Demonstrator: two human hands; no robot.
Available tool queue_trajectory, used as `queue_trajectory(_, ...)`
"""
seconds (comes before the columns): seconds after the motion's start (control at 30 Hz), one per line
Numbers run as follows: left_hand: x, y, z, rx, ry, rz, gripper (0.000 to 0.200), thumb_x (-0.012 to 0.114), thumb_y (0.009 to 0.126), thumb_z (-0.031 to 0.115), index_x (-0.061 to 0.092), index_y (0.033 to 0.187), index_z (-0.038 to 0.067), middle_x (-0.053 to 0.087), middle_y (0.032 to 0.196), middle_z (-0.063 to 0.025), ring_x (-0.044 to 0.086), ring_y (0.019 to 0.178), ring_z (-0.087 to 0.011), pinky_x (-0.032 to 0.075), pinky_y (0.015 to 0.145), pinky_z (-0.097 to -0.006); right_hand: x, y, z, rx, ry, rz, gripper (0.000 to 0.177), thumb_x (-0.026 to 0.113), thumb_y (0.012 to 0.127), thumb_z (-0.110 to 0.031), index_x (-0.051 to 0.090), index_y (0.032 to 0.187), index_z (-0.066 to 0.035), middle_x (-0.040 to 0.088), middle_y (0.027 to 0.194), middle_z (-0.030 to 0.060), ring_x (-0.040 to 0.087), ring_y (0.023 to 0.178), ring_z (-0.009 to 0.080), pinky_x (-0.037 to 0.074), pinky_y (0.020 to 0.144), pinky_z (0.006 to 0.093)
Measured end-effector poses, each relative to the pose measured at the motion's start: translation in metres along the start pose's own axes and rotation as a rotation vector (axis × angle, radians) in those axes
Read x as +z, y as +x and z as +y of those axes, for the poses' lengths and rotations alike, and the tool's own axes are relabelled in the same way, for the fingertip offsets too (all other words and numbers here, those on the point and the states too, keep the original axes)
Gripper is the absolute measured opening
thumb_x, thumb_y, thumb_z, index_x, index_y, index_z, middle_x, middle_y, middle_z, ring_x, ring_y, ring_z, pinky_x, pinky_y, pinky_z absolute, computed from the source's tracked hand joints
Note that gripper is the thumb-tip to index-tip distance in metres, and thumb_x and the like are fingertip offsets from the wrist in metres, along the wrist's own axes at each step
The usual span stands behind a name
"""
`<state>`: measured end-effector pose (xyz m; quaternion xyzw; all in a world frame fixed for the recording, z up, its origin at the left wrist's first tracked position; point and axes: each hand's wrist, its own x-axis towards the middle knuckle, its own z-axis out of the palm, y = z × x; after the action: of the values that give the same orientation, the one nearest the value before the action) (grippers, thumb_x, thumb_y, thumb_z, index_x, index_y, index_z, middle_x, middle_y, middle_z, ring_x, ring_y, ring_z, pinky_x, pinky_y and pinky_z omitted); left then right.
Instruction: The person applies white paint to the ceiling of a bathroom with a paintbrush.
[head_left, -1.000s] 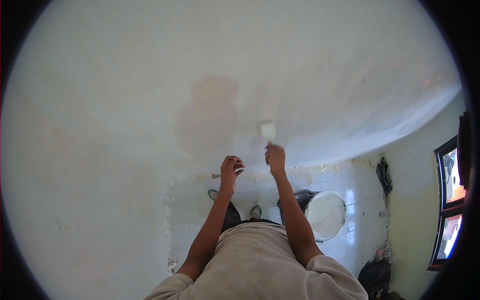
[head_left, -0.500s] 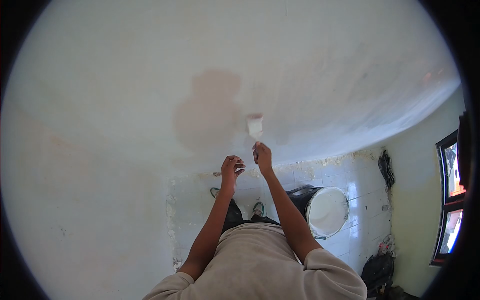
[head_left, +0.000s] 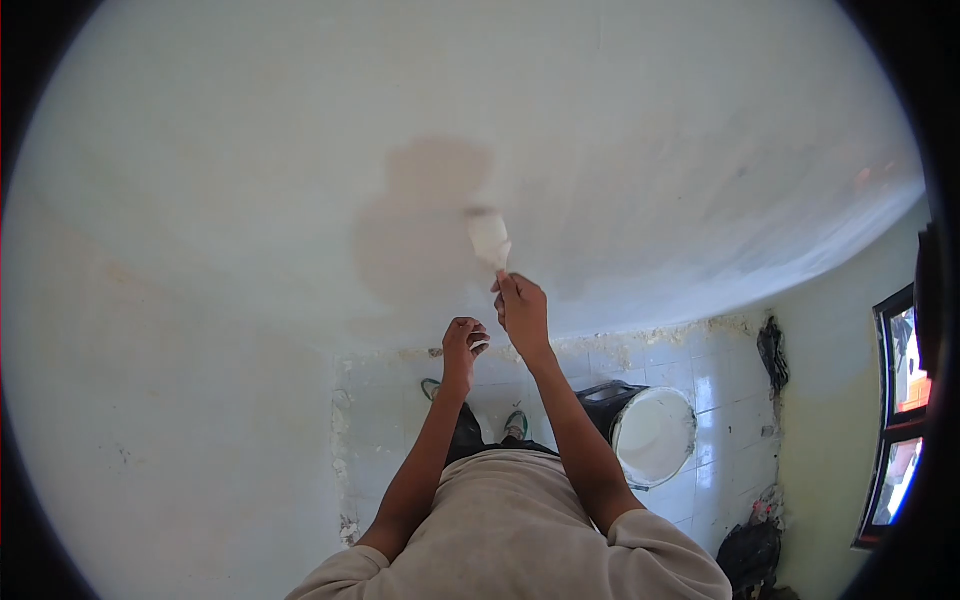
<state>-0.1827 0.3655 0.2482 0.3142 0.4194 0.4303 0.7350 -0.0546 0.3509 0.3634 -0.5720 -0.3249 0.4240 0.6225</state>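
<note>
The broad whitish wall (head_left: 250,130) fills most of the view and looks largely pale, yet its tone is uneven, so the surface appears partly worked rather than uniform; whether any area is finished cannot be told. Greyish smears spread to the right, and a darker pinkish-brown patch (head_left: 415,225) lies near the middle, perhaps shadow or bare tone. Below, pale glossy floor tiles (head_left: 735,420) carry crusty, flaky residue along the wall's foot. The person wears a beige short-sleeved shirt (head_left: 530,530). On the right stand a yellowish-green side wall (head_left: 825,425) and a dark-framed window (head_left: 905,425), with a crumpled black bundle (head_left: 750,553) on the near side. A round white-rimmed bucket (head_left: 692,430) holding pale material sits on the tiles, right of the person's feet. The right hand (head_left: 525,315) has its fingers closed around the handle of a flat, white-headed hand tool (head_left: 489,238), whose blurred far edge is at or very near the wall, beside the patch. The left hand (head_left: 461,350) is raised nearby, fingers loosely curled; whether they pinch anything cannot be told.
</note>
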Motion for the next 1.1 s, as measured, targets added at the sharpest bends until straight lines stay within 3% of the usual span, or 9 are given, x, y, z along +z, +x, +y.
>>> queue_trajectory(0.1,0.001,-0.001,0.005,0.035,-0.032,-0.014,0.013,0.052,0.096,0.025,0.054,0.095,0.012,0.059,0.087,-0.0018,0.059,0.080,-0.0139,0.046,0.073,-0.0309,0.010,-0.015,-0.065,-0.152,0.045,-0.008,0.034,0.045,0.101,-0.025,0.054,0.077,-0.002,0.040,0.052,-0.0029,0.032,0.042,0.0032,0.024,0.039,0.0223)
queue_trajectory(0.23,0.004,-0.001,0.012,0.046,-0.025,0.005,0.012,0.052,0.096,0.024,0.053,0.093,0.012,0.059,0.087,-0.0017,0.059,0.079,-0.0138,0.046,0.073,-0.0305,0.008,0.001,-0.054,-0.267,0.063,-0.032,0.034,0.045,0.101,-0.024,0.054,0.077,-0.002,0.041,0.052,-0.0025,0.033,0.043,0.0031,0.025,0.040,0.0225)
queue_trajectory(0.37,-0.006,0.000,0.007,0.036,-0.030,0.036,0.014,0.055,0.092,0.026,0.053,0.095,0.013,0.057,0.087,-0.0015,0.058,0.081,-0.0151,0.045,0.075,-0.0329,0.004,0.040,0.090,-0.158,-0.243,0.092,0.037,0.045,0.099,-0.027,0.058,0.078,0.001,0.052,0.054,0.0099,0.049,0.047,0.0183,0.038,0.048,0.0343)
queue_trajectory(0.47,-0.009,-0.005,0.002,0.037,-0.069,0.059,0.010,0.051,0.096,0.022,0.054,0.093,0.012,0.059,0.084,-0.0011,0.059,0.077,-0.0138,0.047,0.070,-0.0301,0.001,0.045,0.201,-0.217,-0.304,0.200,0.037,0.048,0.098,-0.029,0.056,0.074,-0.002,0.046,0.052,0.0002,0.042,0.042,0.0104,0.034,0.041,0.0271)
queue_trajectory(0.6,-0.016,-0.008,-0.006,0.035,-0.055,0.067,0.010,0.052,0.095,0.022,0.054,0.093,0.013,0.059,0.084,-0.0011,0.059,0.077,-0.0138,0.047,0.070,-0.0298,-0.011,0.026,0.235,0.242,-0.224,0.117,0.038,0.052,0.096,-0.031,0.057,0.074,0.000,0.048,0.052,0.0021,0.045,0.039,0.0127,0.033,0.036,0.0283)
queue_trajectory(0.63,-0.017,-0.010,-0.006,0.029,-0.059,0.071,0.010,0.052,0.095,0.023,0.054,0.093,0.013,0.059,0.084,-0.0011,0.059,0.077,-0.0138,0.047,0.070,-0.0298,-0.013,0.024,0.232,0.437,-0.179,0.098,0.038,0.053,0.095,-0.031,0.057,0.074,0.001,0.047,0.051,0.0022,0.044,0.038,0.0126,0.032,0.035,0.0284)
queue_trajectory(0.73,-0.021,-0.012,-0.006,0.037,-0.068,0.064,0.010,0.053,0.095,0.023,0.054,0.093,0.013,0.059,0.084,-0.0010,0.059,0.078,-0.0141,0.047,0.070,-0.0301,-0.017,0.030,0.219,0.445,-0.056,0.063,0.037,0.054,0.094,-0.030,0.061,0.074,0.001,0.050,0.050,0.0034,0.047,0.037,0.0145,0.036,0.036,0.0297)
queue_trajectory(1.0,-0.014,-0.014,0.008,0.063,-0.056,0.097,0.012,0.052,0.095,0.024,0.054,0.093,0.013,0.059,0.086,-0.0010,0.058,0.078,-0.0138,0.046,0.073,-0.0310,0.008,-0.009,0.001,0.097,0.285,-0.036,0.033,0.045,0.100,-0.027,0.054,0.079,-0.002,0.041,0.052,-0.0016,0.034,0.038,0.0053,0.025,0.035,0.0235)
queue_trajectory(1.1,-0.012,-0.013,0.011,0.080,-0.049,0.082,0.012,0.052,0.095,0.024,0.054,0.093,0.013,0.059,0.086,-0.0010,0.058,0.078,-0.0135,0.046,0.072,-0.0306,0.008,-0.017,-0.030,-0.224,0.216,-0.029,0.033,0.041,0.102,-0.026,0.053,0.080,-0.004,0.040,0.053,-0.0021,0.034,0.042,0.0039,0.026,0.039,0.0216)
